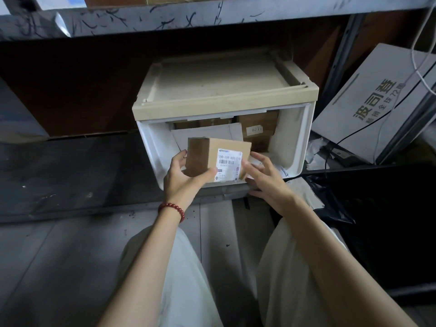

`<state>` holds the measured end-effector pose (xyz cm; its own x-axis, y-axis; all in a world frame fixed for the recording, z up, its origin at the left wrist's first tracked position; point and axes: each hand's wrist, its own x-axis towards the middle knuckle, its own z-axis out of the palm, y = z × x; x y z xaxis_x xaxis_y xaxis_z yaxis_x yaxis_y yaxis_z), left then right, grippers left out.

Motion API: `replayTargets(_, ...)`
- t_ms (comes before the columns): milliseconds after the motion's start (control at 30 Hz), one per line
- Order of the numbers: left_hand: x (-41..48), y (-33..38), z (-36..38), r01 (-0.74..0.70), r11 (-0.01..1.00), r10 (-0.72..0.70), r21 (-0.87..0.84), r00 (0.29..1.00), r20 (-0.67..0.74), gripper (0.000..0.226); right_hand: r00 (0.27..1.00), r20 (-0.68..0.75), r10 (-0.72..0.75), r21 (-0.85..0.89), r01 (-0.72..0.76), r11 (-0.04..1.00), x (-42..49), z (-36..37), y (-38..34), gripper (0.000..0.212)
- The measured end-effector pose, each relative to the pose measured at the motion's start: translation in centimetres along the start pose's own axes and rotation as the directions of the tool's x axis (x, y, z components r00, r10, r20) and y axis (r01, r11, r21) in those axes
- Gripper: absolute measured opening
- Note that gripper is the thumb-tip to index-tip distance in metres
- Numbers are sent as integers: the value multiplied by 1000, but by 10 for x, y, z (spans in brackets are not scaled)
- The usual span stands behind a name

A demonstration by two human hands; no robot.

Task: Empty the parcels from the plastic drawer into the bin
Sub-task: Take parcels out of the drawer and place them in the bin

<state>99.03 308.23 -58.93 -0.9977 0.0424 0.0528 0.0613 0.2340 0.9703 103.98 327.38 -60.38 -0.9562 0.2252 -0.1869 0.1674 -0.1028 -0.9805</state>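
A white plastic drawer [298, 140] under a beige top stands pulled open on a dark lower shelf. My left hand [182, 179] grips a small brown cardboard parcel [203, 154] with a white shipping label, held above the drawer's front edge. Just right of that parcel, my right hand [265, 179] has its fingers spread and relaxed, at the parcel's right side. Inside the drawer lie a flat white parcel [207, 134] and a brown box [258, 128] with a small white sticker. No bin is in view.
A grey carton [368, 107] with printed characters leans at the right, with cables over it. Black plastic bags [330, 204] lie at the right on the floor. A metal shelf beam [188, 17] runs overhead. My knees in pale trousers fill the foreground.
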Motion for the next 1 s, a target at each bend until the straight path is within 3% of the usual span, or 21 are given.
replayTargets(200, -2, -5, 0, -251, 950, 243, 183, 968, 69, 82, 970, 79, 230, 250, -243, 937, 1, -1, -9, 62)
replayTargets(367, -8, 1, 6, -337, 927, 303, 164, 931, 203, 84, 952, 214, 219, 404, -290, 867, 2, 5, -8, 69)
replayTargets(533, -12, 6, 11, -184, 982, 169, 50, 961, 219, 56, 975, 146, 166, 446, -214, 869, 7, 9, -5, 77)
replayTargets(700, 1, 5, 10, 132, 982, -98, -133, 967, 236, 84, 982, 133, 136, 462, -183, 868, 12, 8, -5, 74)
replayTargets(867, -2, 8, 12, 321, 924, -232, -206, 902, 363, 70, 987, 122, 105, 469, -150, 870, 12, 9, -6, 65)
replayTargets(1000, -2, 7, 13, 327, 911, -225, -252, 905, 360, 69, 993, 96, 72, 430, -107, 897, 9, 9, -6, 51)
